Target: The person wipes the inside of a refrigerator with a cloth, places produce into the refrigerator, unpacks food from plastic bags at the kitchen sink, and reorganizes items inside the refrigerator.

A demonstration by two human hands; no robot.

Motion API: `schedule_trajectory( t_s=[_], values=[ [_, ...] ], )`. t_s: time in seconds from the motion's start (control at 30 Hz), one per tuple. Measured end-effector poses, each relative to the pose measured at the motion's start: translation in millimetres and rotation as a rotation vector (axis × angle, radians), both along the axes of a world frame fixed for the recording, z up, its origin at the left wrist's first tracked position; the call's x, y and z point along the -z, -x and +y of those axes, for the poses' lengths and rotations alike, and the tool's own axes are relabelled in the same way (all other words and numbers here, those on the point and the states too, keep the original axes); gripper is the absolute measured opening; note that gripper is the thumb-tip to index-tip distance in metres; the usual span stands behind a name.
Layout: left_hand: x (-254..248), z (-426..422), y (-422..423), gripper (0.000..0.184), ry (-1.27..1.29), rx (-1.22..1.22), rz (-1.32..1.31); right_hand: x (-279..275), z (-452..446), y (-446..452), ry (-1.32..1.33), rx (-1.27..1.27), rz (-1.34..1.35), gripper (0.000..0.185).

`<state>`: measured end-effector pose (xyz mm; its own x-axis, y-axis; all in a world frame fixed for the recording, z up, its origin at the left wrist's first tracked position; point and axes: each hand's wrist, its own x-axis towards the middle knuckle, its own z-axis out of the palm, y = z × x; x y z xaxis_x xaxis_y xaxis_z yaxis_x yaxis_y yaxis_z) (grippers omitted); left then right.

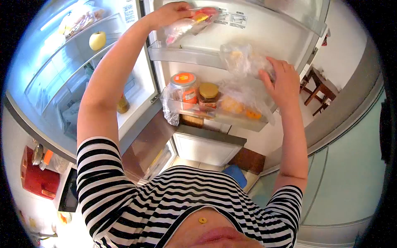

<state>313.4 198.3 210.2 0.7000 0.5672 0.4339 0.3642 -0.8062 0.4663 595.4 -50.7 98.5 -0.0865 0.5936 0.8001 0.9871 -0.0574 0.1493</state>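
Up at the fridge door, my left hand (170, 15) has its fingers closed on one end of a clear plastic packet (194, 25) with red and yellow printing. The packet is above the upper door shelf (188, 55). To the right, my right hand (284, 80) pinches a crumpled clear bag (244, 60) with something pale inside. The bag lies over the right part of that shelf. Below it, the lower door shelf holds an orange-labelled jar (183, 89), a gold-lidded jar (208, 94) and bagged orange items (233, 104).
The open fridge interior (62, 66) is on the left, with a yellow-green apple (97, 41) and a bagged item (80, 20) on its shelves. Below the door, a lower compartment (209, 146) stands open. A wooden stool (320, 87) is at the right.
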Motion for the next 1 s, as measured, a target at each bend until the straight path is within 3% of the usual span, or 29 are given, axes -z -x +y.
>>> schedule_trajectory(
  t_s=[0.07, 0.2, 0.27, 0.3, 0.33, 0.4, 0.43, 0.47, 0.5, 0.53, 0.6, 0.67, 0.73, 0.77, 0.83, 0.87, 0.9, 0.97, 1.0],
  values=[
    [4, -6, -2, 0.047, -0.077, -0.013, -0.064, 0, 0, 1, -0.001, 0.01, -0.01, 0.047],
    [1, -18, -1, 0.055, 0.138, 0.041, -0.037, 3, 1, 0, -0.016, 0.035, -0.019, 0.053],
    [8, -10, 1, 0.057, 0.365, 0.446, -0.21, 0, -4, 3, -0.012, -0.001, 0.022, 0.054],
    [13, -7, 1, 0.033, 0.141, 0.35, -0.119, -1, -6, 4, -0.006, -0.037, 0.065, 0.055],
    [15, -5, 1, 0.033, 0.14, 0.349, -0.121, -2, -7, 2, -0.007, -0.038, 0.063, 0.055],
    [22, 5, -1, 0.042, 0.812, 0.353, -0.359, -4, -9, -3, 0.04, -0.174, 0.233, 0.055],
    [22, 4, 0, 0.045, 0.738, 0.543, -0.322, -6, -13, 1, 0.04, -0.175, 0.231, 0.055],
    [23, -8, 6, 0.045, 0.736, 0.54, -0.331, -12, -19, 11, -0.144, -0.096, 0.039, 0.055],
    [28, -23, 13, 0.046, 0.553, 0.524, -0.391, -16, -24, 20, -0.33, -0.016, -0.153, 0.054],
    [34, -50, 16, 0.047, 0.372, 0.507, -0.441, -14, -33, 29, -0.331, -0.016, -0.154, 0.054],
    [56, -95, 32, 0.05, 0.016, 0.436, -0.547, -8, -42, 62, -0.371, -0.353, 0.009, 0.05],
    [93, -111, 32, 0.052, 0.046, 0.425, -0.592, 8, -39, 105, -0.092, -0.705, 0.433, 0.048],
    [136, -118, 27, 0.056, 0.075, 0.435, -0.68, 2, -43, 146, 0.09, -0.811, 0.701, 0.047],
    [152, -133, 26, 0.058, 0.099, 0.433, -0.727, 9, -34, 156, 0.111, -0.81, 0.713, 0.047],
    [184, -148, 22, 0.049, 0.75, 0.728, -1.008, 33, 3, 166, 0.419, -1.164, 1.078, 0.044],
    [208, -151, 26, 0.045, 1.021, 0.803, -1.175, 44, 14, 171, 0.47, -1.158, 1.102, 0.044],
    [207, -161, 35, 0.045, 1.03, 0.783, -1.194, 52, 29, 177, 0.581, -1.098, 1.247, 0.041],
    [190, -186, 50, 0.04, -0.013, 0.113, -0.403, 67, 52, 182, 0.706, -1.038, 1.39, 0.038],
    [195, -186, 57, 0.04, -0.008, 0.098, -0.403, 75, 62, 186, 0.677, -1.06, 1.482, 0.035]
  ],
)
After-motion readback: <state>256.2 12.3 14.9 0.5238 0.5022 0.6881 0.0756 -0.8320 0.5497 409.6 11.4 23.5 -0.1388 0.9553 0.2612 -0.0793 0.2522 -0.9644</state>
